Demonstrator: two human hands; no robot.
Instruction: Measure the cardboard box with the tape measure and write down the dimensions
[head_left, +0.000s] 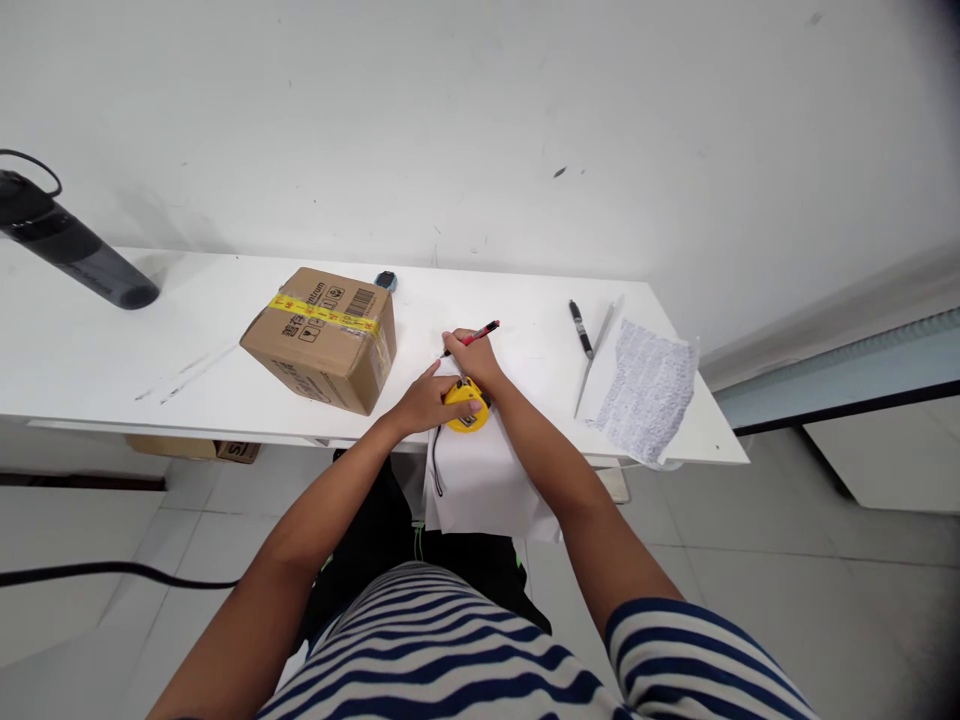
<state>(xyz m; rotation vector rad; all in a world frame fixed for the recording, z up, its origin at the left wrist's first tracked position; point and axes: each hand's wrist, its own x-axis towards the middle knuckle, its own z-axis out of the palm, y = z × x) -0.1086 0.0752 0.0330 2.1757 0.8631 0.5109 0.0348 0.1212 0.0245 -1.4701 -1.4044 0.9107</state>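
My left hand (pixel 427 402) is closed on a yellow tape measure (pixel 466 410), its thumb lying across the case. A dark wrist strap hangs from the tape measure over a white sheet of paper (pixel 480 480). That sheet lies partly on the table and droops over its front edge towards my lap. In my right hand (pixel 474 358) is a red and black pen (pixel 481 333), its tip pointing down and left at the paper, close to my left fingertips. Whether the tip touches the paper I cannot tell. The tape measure sits just below my right wrist.
A taped cardboard box (pixel 322 335) stands left of my hands on the white table (pixel 202 350), with a small blue-black object (pixel 386 281) behind it. A dark bottle (pixel 82 250) is far left. On the right lie a black pen (pixel 580 330) and a handwritten sheet (pixel 649 385).
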